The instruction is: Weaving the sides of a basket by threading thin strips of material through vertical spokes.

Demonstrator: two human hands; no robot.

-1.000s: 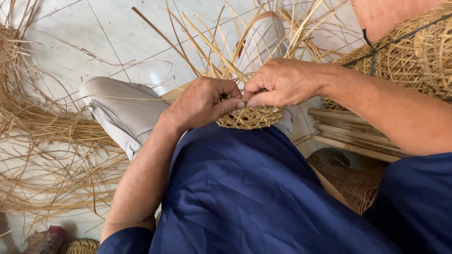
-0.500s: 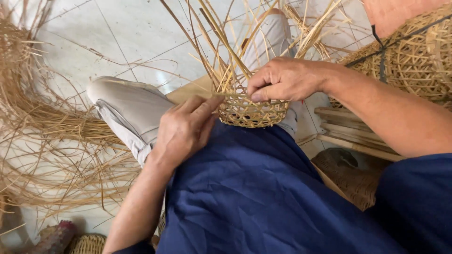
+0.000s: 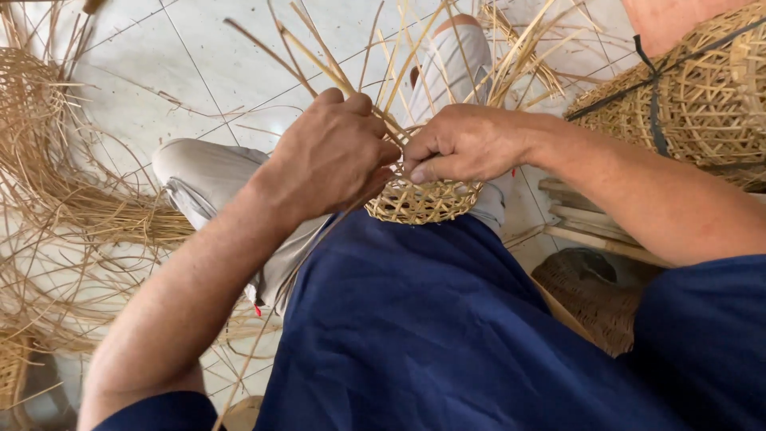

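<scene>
Gripping upright cane strands (image 3: 399, 72) at the rim of a small, partly woven basket (image 3: 423, 201), resting on the lap against a dark blue garment (image 3: 415, 327). Left hand (image 3: 331, 156) closed around strands just beside the rim; right hand (image 3: 463, 144) pinching a strand, thumb pressed down, touching the weave. Loose strands fanning upward between both hands. Heaped raw cane (image 3: 64, 199) on the tiled floor (image 3: 215, 64) at left; finished wicker baskets (image 3: 694, 96) stacked at right.
</scene>
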